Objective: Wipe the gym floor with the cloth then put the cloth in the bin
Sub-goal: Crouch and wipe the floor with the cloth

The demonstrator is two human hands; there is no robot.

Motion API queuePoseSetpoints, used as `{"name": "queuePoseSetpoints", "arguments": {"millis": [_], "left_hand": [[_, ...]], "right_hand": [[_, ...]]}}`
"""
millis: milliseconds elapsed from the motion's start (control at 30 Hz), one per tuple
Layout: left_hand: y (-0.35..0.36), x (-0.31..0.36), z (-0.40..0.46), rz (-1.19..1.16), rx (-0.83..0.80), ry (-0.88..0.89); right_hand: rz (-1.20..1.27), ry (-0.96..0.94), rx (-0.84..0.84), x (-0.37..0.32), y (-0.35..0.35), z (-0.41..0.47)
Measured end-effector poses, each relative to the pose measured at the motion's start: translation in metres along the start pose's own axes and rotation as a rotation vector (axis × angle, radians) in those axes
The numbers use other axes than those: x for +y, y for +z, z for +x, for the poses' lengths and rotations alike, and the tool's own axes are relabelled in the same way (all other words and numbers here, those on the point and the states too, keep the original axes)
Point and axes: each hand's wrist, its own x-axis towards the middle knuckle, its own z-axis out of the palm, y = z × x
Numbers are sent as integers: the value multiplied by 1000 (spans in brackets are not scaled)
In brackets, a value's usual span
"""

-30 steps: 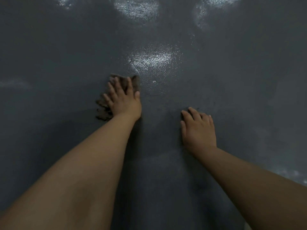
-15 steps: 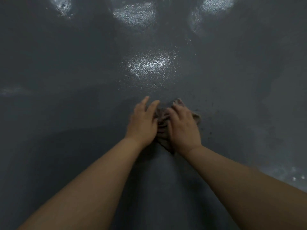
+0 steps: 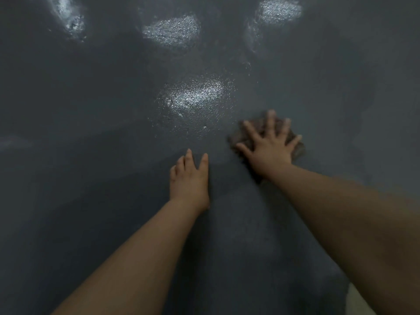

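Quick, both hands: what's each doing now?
Left hand: open, flat on the floor, holding nothing.
Right hand: open, fingers spread, pressing the cloth.

We find an indoor hall of the gym type: a dark grey, seamless, finely textured coated floor (image 3: 113,105) fills the view, and 4 bright patches of reflected overhead light (image 3: 195,94) lie on it.
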Motion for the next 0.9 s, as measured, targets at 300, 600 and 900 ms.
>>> {"name": "queuePoseSetpoints", "arguments": {"millis": [300,600,900], "left_hand": [[-7,4,2,-65,-48,-6],[-6,0,-3,-194,-17,-38],[-1,36,-9,-149,34,5]], "right_hand": [[125,172,56,-19,2,5],[-81,-511,1,-36,11,-9],[125,234,81,82,3,-13]]}}
